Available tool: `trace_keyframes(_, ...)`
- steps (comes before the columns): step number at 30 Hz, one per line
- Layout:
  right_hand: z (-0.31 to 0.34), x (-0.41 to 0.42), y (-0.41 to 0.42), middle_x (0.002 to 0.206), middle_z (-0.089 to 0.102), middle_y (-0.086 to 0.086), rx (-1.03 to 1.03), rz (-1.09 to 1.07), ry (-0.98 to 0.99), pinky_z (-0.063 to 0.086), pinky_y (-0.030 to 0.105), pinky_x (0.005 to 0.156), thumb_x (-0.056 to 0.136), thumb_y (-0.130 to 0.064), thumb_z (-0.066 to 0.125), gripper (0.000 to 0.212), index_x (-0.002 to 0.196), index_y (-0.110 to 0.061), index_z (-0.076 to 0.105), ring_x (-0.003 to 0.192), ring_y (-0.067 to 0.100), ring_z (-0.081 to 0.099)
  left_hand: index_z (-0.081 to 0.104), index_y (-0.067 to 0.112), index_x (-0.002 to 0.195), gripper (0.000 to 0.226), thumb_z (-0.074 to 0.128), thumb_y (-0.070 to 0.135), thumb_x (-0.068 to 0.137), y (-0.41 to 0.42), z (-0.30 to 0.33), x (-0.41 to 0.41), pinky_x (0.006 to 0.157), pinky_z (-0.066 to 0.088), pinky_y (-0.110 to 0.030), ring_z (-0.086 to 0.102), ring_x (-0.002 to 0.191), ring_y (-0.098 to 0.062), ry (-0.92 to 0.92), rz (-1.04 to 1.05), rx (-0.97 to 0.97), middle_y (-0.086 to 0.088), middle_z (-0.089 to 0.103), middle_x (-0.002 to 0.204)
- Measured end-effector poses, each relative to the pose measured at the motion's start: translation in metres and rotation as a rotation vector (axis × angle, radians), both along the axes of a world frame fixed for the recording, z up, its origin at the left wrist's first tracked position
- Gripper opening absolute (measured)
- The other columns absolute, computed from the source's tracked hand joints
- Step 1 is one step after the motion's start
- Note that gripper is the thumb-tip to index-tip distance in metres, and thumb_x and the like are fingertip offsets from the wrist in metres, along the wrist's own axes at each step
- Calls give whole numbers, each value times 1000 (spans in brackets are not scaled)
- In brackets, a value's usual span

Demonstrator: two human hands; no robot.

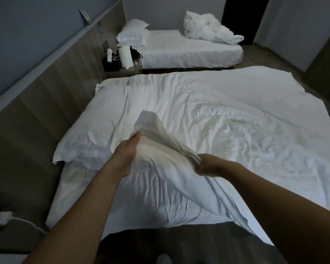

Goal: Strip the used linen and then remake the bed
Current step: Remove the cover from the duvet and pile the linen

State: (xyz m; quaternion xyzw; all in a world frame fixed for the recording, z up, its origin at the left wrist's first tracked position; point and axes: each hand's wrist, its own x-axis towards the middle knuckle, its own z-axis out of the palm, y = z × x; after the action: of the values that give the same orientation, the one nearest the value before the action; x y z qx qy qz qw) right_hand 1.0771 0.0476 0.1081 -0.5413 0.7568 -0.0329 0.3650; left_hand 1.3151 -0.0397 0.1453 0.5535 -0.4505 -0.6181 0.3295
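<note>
Dim room, blue-grey wall [27, 25] over wood panel [46, 77], dark floor [141, 241], nightstand [122, 70] with clutter between beds, second bed [189, 52] at far wall, dark doorway [238, 18].

duvet [227, 115] open – pillow [90, 130] blocks left
</note>
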Motion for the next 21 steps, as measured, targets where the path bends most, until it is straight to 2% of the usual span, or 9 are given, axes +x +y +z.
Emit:
trace_keyframes(3, -20, -10, 12, 70, 53, 1, -28, -112, 23, 37, 28, 59, 87, -8, 47, 19, 70, -16, 50, 67, 19, 50, 54, 9, 131, 43, 48, 39, 101, -11, 0, -5, 98, 42, -36, 54, 117, -32, -182, 99, -51, -14, 57, 130)
trace_keyframes(6, -16, -13, 1, 69, 56, 3, -71, -103, 32, 38, 29, 57, 86, -4, 44, 21, 69, -10, 54, 64, 19, 51, 46, 9, 130, 40, 43, 21, 91, -6, -11, -25, 104, 34, -46, 48, 122, -38, -897, -1, -727, -19, 51, 134)
trace_keyframes(9, 2, -18, -14, 76, 61, 6, -140, -38, 34, 44, 30, 62, 86, -3, 43, 19, 82, -8, 61, 70, 22, 56, 23, 15, 151, 86, 48, 23, 70, 7, -26, -67, 117, -6, -59, 11, 148, -35, -1189, -518, -1267, -15, 21, 158)
trace_keyframes(11, 12, -25, -20, 77, 60, 4, -180, 26, 47, 46, 31, 65, 87, -5, 43, 18, 78, -12, 58, 70, 21, 56, 32, 17, 147, 68, 48, 34, 83, 9, -26, -98, 114, -12, -61, 11, 149, -31, -1366, -834, -1268, -10, 31, 155)
trace_keyframes(13, 15, -41, -21, 73, 57, 2, -205, 29, 42, 43, 29, 60, 86, -6, 44, 21, 69, -17, 51, 66, 18, 53, 52, 18, 118, 34, 48, 36, 90, 2, -18, -128, 116, 15, -50, 51, 123, -27, -1388, -961, -1118, -5, 62, 120)
trace_keyframes(15, 10, -64, -18, 72, 57, 3, -227, -25, -18, 39, 29, 59, 85, -9, 47, 17, 70, -15, 50, 67, 19, 52, 52, 20, 95, 8, 50, 23, 87, -5, -3, -156, 83, 42, -35, 60, 87, -25, -1292, -931, -925, -3, 64, 95)
trace_keyframes(17, -7, -89, -12, 86, 61, 4, -240, -67, -42, 40, 31, 66, 84, -13, 51, 5, 85, -14, 56, 80, 23, 57, 45, 20, 81, 7, 50, 16, 84, -14, 7, -175, 64, 36, -31, 52, 71, -23, -1233, -815, -933, 1, 54, 77)
trace_keyframes(19, -31, -113, 0, 105, 61, 1, -176, -88, -13, 40, 29, 74, 85, -15, 52, 23, 107, -16, 57, 98, 25, 58, 38, 20, 69, 18, 50, 12, 81, -27, 13, -185, 56, 29, -30, 47, 65, -23, -1180, -684, -918, 2, 45, 67)
trace_keyframes(21, -54, -139, 10, 100, 61, -1, -108, -125, 21, 39, 25, 68, 87, -13, 48, 18, 103, -17, 56, 96, 24, 59, 34, 19, 64, 23, 50, 9, 78, -40, 15, -187, 52, 26, -30, 49, 65, -25, -1129, -567, -884, 0, 46, 66)
